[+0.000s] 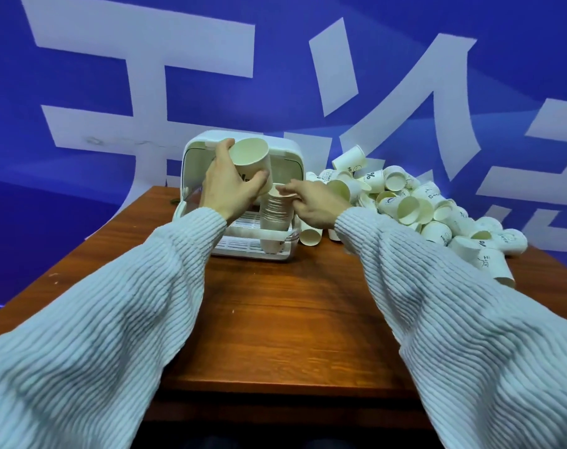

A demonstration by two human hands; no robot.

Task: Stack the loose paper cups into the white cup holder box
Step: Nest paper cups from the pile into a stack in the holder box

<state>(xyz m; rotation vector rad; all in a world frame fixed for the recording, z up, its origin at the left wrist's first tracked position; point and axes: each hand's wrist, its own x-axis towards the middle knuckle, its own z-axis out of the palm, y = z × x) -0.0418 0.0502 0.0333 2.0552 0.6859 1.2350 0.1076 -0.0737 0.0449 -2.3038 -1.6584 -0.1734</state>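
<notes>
The white cup holder box [196,147] stands open at the far middle of the wooden table, lid raised. Inside it rises a stack of nested paper cups [275,218]. My left hand [230,186] grips a single paper cup [253,158], tilted with its mouth toward me, just above and left of the stack. My right hand [311,202] pinches the rim of the stack's top cup with thumb and fingers. A large heap of loose paper cups [414,205] lies to the right of the box.
The wooden table [291,303] stretches toward me with bare surface between my sleeves. One loose cup [309,236] lies by the box's right side. A blue banner with white characters [146,92] hangs behind the table.
</notes>
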